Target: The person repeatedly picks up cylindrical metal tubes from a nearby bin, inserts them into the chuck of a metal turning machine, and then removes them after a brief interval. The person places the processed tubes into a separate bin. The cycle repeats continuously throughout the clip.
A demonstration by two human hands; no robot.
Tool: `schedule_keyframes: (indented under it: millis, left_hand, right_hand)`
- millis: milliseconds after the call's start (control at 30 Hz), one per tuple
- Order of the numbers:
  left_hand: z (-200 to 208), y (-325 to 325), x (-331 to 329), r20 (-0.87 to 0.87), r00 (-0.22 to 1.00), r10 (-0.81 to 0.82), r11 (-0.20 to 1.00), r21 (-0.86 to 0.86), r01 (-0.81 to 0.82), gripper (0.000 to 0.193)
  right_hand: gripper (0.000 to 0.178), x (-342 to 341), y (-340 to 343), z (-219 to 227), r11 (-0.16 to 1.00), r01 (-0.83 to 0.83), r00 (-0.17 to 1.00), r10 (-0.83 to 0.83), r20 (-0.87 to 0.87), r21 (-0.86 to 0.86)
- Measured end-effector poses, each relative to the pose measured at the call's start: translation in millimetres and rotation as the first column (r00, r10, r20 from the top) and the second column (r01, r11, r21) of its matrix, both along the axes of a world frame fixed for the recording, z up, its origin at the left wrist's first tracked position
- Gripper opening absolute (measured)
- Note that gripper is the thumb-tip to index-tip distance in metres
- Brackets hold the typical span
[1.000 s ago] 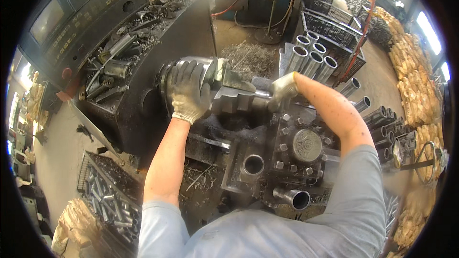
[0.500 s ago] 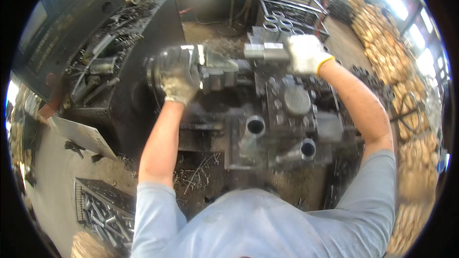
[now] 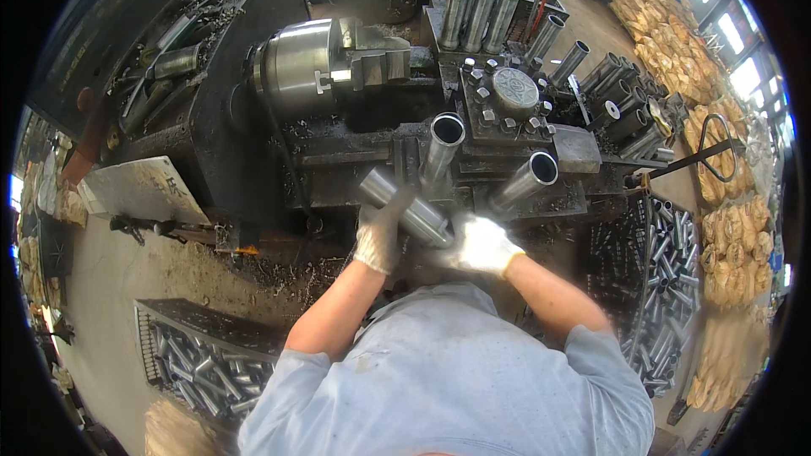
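Note:
I stand at a lathe. My left hand (image 3: 378,236), in a grey work glove, grips a short steel tube (image 3: 404,203) that lies slanted just in front of the carriage. My right hand (image 3: 483,245), in a white glove, is at the tube's lower right end and looks blurred. Further up, the shiny chuck (image 3: 306,67) with its jaws stands bare with nothing clamped in it. Beside it is the tool turret (image 3: 511,97), carrying two upright tube-shaped holders (image 3: 443,145).
A crate of cut steel tubes (image 3: 198,359) sits at the lower left and another (image 3: 655,279) at the right. Longer tubes (image 3: 481,4) stand in racks behind the lathe. Sacks (image 3: 667,29) are piled at the far right. A control panel (image 3: 101,25) is upper left.
Both hands have dropped from the chuck and turret down to the front of the carriage. They now hold a steel tube, and the chuck is left bare.

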State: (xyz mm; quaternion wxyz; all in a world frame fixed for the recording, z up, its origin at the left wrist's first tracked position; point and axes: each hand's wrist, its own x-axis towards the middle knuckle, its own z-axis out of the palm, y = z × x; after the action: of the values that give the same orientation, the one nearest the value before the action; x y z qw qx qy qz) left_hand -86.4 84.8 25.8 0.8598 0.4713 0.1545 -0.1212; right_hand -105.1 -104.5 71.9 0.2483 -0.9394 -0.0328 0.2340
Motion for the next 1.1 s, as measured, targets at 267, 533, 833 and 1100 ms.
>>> schedule_keyframes:
  millis: [267, 533, 833, 1100]
  left_hand:
    - [-79.0, 1.6, 12.1, -0.235, 0.970, 0.056, 0.990, -0.110, -0.083, 0.068]
    - [-43.3, 11.3, -45.9, -0.076, 0.994, -0.084, 0.922, -0.384, 0.048, 0.088]
    - [6.6, -124.9, 10.4, 0.689, 0.602, -0.404, 0.553, 0.708, -0.439, 0.083]
    - [-1.0, -0.5, -23.6, 0.306, 0.951, 0.045, 0.945, 0.297, -0.140, 0.059]
  right_hand:
    - [0.058, 29.5, -47.8, -87.9, 0.893, 0.083, 0.892, 0.132, -0.433, 0.442]
    - [0.078, -17.4, -103.4, 0.6, 0.911, -0.006, 0.975, 0.097, -0.200, 0.412]
    - [0.056, 9.0, -186.1, 8.7, 0.696, -0.032, 0.967, -0.160, 0.198, 0.717]
    - [0.049, 22.4, -143.0, -9.8, 0.965, 0.148, 0.925, -0.212, 0.315, 0.216]
